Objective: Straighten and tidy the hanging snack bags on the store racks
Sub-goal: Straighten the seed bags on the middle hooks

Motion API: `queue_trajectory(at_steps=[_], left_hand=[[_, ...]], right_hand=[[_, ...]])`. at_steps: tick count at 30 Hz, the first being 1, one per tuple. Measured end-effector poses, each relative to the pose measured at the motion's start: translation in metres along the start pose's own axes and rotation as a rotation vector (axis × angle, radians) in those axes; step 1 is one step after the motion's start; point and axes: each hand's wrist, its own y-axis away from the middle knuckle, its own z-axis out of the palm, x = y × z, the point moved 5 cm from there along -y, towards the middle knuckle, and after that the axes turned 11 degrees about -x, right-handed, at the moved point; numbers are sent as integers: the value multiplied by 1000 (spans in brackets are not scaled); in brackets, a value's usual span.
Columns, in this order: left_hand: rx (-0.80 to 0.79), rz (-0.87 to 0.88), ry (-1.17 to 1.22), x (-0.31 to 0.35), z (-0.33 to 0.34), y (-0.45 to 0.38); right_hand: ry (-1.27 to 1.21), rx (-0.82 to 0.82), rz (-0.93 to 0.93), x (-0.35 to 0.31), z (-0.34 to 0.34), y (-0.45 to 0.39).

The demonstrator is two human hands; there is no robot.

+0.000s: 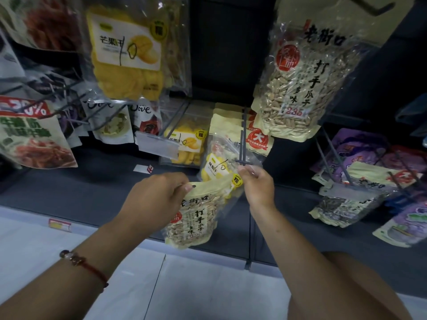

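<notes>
Seed bag (196, 215), off its hook below the peg (242, 146), pinched at its top edge by the left hand (157, 195); right hand (256, 185) pinched a clear dried-fruit bag (219, 165); judged light, crinkly, slippery, best taken at the header.

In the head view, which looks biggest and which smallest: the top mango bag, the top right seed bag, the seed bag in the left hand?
1. Top right seed bag
2. Top mango bag, nearly alike
3. Seed bag in the left hand, smallest as seen

The two seed bags look identical; apparent size depends on camera distance.
</notes>
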Motion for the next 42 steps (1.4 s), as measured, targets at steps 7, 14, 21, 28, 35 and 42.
queue_trajectory(at_steps=[7,14,21,28,35,42], left_hand=[[9,-5,9,1,-3,8],[10,-12,0,9,-7,16],[2,-14,-11,13,-8,23],[-13,-33,-36,12,-6,21],[-44,-29,-28,20,2,11],[-66,-33,-47,31,12,-10]], right_hand=[[102,-62,-96,-5,-13,13],[171,-114,-138,-9,-33,33],[260,-208,-141,-20,-49,57],[398,-238,-212,-41,-69,86],[625,-204,-363,-56,-92,106],[650,-149,-489,-77,-115,124]])
